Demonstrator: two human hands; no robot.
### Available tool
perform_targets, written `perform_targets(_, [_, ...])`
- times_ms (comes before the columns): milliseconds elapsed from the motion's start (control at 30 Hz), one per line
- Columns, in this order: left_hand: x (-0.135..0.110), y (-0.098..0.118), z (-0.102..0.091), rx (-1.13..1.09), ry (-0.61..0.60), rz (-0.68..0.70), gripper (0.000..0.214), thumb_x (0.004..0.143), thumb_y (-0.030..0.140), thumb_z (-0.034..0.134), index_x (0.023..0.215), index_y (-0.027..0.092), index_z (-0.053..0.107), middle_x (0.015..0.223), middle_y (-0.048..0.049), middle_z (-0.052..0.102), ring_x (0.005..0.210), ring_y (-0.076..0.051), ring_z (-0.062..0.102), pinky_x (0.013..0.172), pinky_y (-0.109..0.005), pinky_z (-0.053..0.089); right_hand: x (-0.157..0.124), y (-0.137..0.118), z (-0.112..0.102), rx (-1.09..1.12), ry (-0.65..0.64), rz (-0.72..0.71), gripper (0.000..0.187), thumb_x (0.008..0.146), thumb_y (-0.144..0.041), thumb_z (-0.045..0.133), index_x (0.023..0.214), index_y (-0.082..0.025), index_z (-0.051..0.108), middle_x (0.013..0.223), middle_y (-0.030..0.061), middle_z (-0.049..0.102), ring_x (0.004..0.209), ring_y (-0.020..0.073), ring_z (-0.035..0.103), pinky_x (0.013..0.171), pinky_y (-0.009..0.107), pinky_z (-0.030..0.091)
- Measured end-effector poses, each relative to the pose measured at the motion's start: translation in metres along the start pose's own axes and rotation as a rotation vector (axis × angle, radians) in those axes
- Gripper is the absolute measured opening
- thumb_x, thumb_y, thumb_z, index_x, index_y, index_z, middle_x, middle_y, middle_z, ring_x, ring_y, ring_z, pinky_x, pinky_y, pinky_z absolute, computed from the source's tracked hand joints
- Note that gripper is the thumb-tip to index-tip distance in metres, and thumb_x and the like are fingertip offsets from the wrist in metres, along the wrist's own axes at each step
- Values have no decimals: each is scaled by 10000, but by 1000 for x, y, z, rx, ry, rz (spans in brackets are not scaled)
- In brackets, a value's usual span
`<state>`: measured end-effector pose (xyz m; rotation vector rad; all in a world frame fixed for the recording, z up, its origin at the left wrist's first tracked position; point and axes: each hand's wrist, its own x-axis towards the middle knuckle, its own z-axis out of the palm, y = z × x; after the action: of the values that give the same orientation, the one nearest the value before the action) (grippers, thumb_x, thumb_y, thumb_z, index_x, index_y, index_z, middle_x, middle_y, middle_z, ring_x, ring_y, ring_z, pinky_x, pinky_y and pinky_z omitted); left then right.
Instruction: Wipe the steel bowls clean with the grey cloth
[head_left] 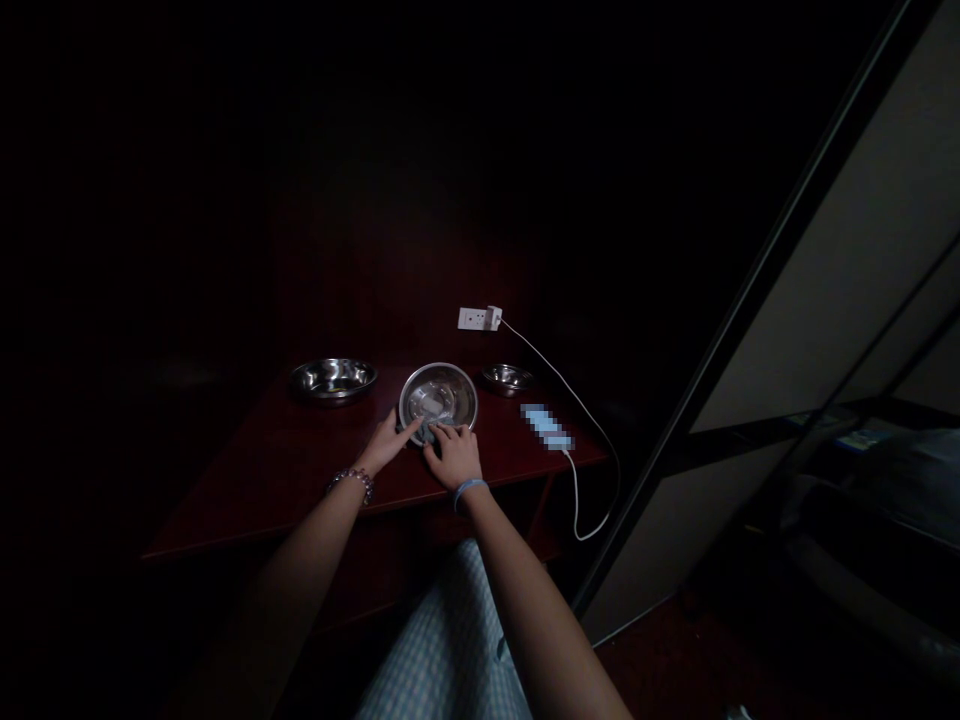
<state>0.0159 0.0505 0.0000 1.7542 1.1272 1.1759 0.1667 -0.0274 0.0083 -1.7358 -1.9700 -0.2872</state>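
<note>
A shiny metal bowl is tilted up toward me near the middle of the table. My left hand grips its near left rim, thumb over the inside and the other fingers largely hidden behind the wall. At the near rim, the bent fingers of my right hand press a small, dark grey, cloth-like piece against the bowl. The dim light blurs its outline. A beaded bracelet circles my left wrist and a light blue band my right.
On the dark red table stand a wide metal basin at left and a smaller metal bowl at right. A phone lies there, its white cable running to a wall socket and hanging past the table's edge.
</note>
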Motion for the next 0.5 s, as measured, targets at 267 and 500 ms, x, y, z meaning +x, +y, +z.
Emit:
perform_targets(267, [3,-7,1,62,-4,58,532,759,511,604,1144,146,644,1154,-125,705,1094,-282,643,972,-361,467,-3,1,-4,27,-52,-122,506,891,-429,491,1370,-267,501,1361,1,549,1136,279,417,932,380,364])
perform_targets(500, [8,-14,3,90,49,32,359,788,357,544,1025,127,684,1070,-119,736,1071,-271,655,946,-339,479,-3,2,-5,52,-70,-172,490,883,-434,511,1355,-304,502,1392,-27,528,1149,262,421,960,390,344])
